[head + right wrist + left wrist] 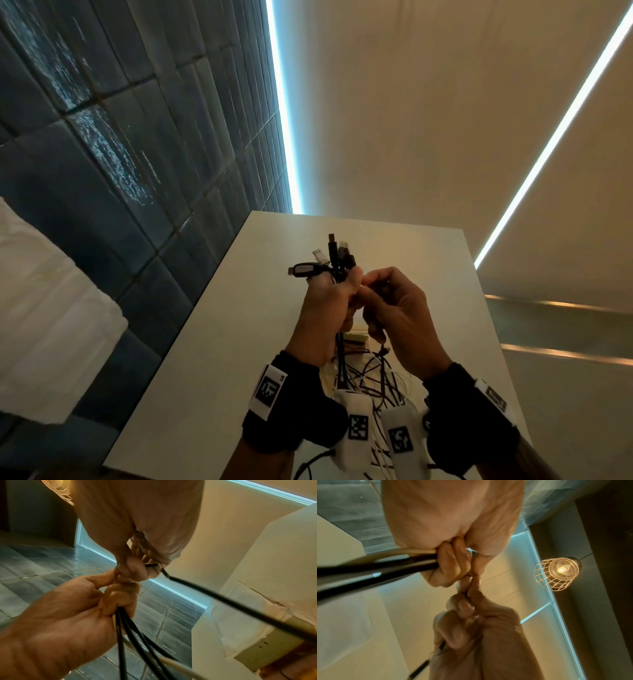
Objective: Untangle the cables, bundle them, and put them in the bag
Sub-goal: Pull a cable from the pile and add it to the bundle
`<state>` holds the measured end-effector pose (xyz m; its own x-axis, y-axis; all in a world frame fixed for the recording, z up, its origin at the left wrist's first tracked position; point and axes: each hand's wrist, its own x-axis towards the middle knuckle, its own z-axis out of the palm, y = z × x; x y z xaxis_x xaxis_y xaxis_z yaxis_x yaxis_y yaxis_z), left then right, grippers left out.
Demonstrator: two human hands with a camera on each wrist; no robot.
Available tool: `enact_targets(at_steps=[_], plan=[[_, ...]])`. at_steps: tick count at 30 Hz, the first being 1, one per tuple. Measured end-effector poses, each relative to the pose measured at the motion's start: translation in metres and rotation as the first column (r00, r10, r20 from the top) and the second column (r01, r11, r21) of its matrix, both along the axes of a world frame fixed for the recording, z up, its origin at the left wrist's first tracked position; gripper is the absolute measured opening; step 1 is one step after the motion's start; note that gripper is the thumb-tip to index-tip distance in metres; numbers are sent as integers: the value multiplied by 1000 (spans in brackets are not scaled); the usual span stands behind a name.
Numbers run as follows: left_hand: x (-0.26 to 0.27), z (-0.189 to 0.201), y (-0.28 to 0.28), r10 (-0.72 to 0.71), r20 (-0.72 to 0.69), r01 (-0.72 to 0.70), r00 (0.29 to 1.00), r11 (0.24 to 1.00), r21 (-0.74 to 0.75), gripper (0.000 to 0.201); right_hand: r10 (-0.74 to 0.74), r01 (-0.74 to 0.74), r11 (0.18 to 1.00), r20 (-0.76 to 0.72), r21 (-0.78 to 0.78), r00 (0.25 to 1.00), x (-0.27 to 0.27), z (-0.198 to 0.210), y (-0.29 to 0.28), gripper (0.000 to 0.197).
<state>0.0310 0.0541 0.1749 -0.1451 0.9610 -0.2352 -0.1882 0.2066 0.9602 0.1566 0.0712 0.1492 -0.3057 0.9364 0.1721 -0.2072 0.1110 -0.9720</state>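
My left hand (337,291) is raised above the table and grips a bundle of cables (330,255), whose plug ends stick up past its fingers. Seen from the left wrist, the black cables (385,566) run out of that fist (452,563). My right hand (383,305) is right beside it, thumbs nearly touching, and pinches one thin black cable (223,601) that trails down. The rest of the cables hang into a loose tangle (373,377) on the white table (205,342). No bag can be made out for certain.
A pale, box-like object (257,628) lies on the table beneath my hands. A dark tiled wall (102,137) runs along the left of the table. A wire-cage lamp (556,573) hangs overhead.
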Motion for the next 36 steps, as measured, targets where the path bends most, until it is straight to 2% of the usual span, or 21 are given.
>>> enact_targets(at_steps=[3,6,10,12,14,17,20,22,24,28,33,35,36], plan=[[1,2,-1,35,-17,-34,999,998,51,21,16,-16,999,3,-44,1000,1,-7,-4,31],[-1,6,1,95,52,-101,994,987,125,24,26,-27,1000,-26,-11,999,5,-16,-5,25],[4,12,1,141,12,-141,990,976,166,35,-1,-2,999,-73,-42,997,3,-24,-4,23],[12,16,-1,116,116,-139,986,967,213,37,2,-7,997,-70,-81,998,-6,-26,-5,30],[15,23,1,99,250,-163,963,955,248,36,66,-75,984,-62,-159,996,-16,-28,-9,38],[4,30,6,136,255,-211,957,932,296,35,226,-246,923,-100,-296,969,-21,-32,-22,50],[-20,34,12,176,280,-269,944,902,338,30,327,-371,844,-178,-387,928,-4,-41,-31,58],[-34,36,13,190,346,-309,919,891,333,32,392,-441,803,-203,-400,897,13,-43,-32,58],[-39,34,12,180,421,-329,889,890,315,34,446,-477,798,-171,-368,879,29,-42,-33,53],[-42,33,13,184,469,-348,864,891,292,33,460,-423,825,9,-374,888,56,-50,-44,48],[-45,30,15,229,504,-391,833,888,243,34,213,-123,900,176,-418,961,85,-74,-78,69],[-39,21,13,226,539,-383,812,902,198,35,181,-79,884,182,-460,967,96,-73,-86,70],[-37,18,12,214,565,-368,797,913,174,35,219,-119,844,135,-523,966,102,-72,-90,66]])
